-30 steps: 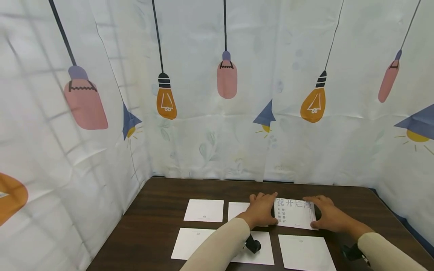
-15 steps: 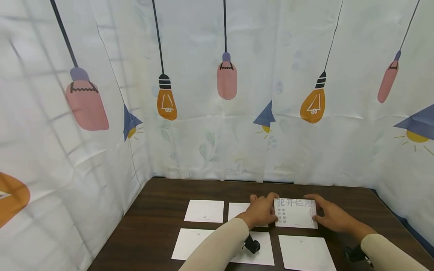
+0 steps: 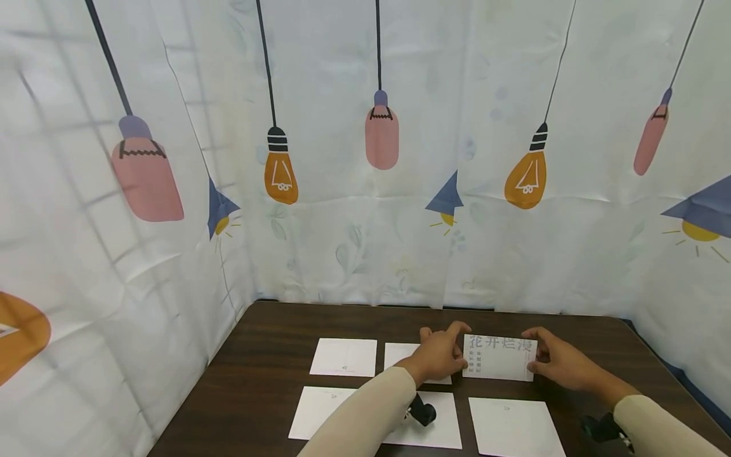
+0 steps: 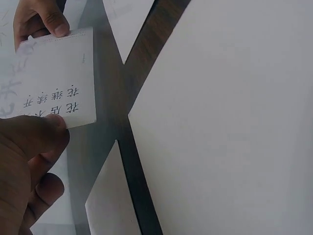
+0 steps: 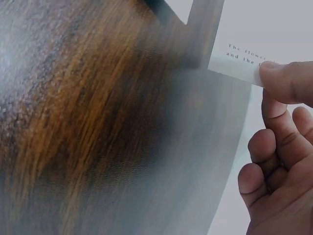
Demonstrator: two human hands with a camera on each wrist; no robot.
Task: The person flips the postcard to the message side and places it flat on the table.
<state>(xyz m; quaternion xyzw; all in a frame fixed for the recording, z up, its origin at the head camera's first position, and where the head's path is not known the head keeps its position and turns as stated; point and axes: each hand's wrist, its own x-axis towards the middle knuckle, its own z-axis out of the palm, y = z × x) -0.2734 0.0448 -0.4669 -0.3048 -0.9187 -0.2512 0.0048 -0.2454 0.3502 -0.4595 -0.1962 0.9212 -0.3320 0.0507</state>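
Between the two hands, a white card (image 3: 499, 360) printed with large grey and small dark Chinese characters is held up off the table. My left hand (image 3: 435, 357) pinches its left edge, thumb on the printed face in the left wrist view. At the opposite edge, my right hand (image 3: 562, 362) pinches the card between thumb and fingers. Small English print shows beside the thumb on the card (image 5: 257, 32) in the right wrist view, where the other fingers of the right hand (image 5: 286, 132) curl below. The left forearm partly covers cards lying beneath it.
On the dark wood table (image 3: 257, 362) lie several white cards: one at back left (image 3: 344, 357), one at back middle (image 3: 400, 353), one at front left (image 3: 320, 406), one at front middle (image 3: 440, 425) and one at front right (image 3: 516, 425). A patterned curtain (image 3: 354, 254) hangs behind.
The printed card has come up slightly and shifted a little right, its lower edge rising. My right hand has moved slightly right with it; the left hand has barely moved.
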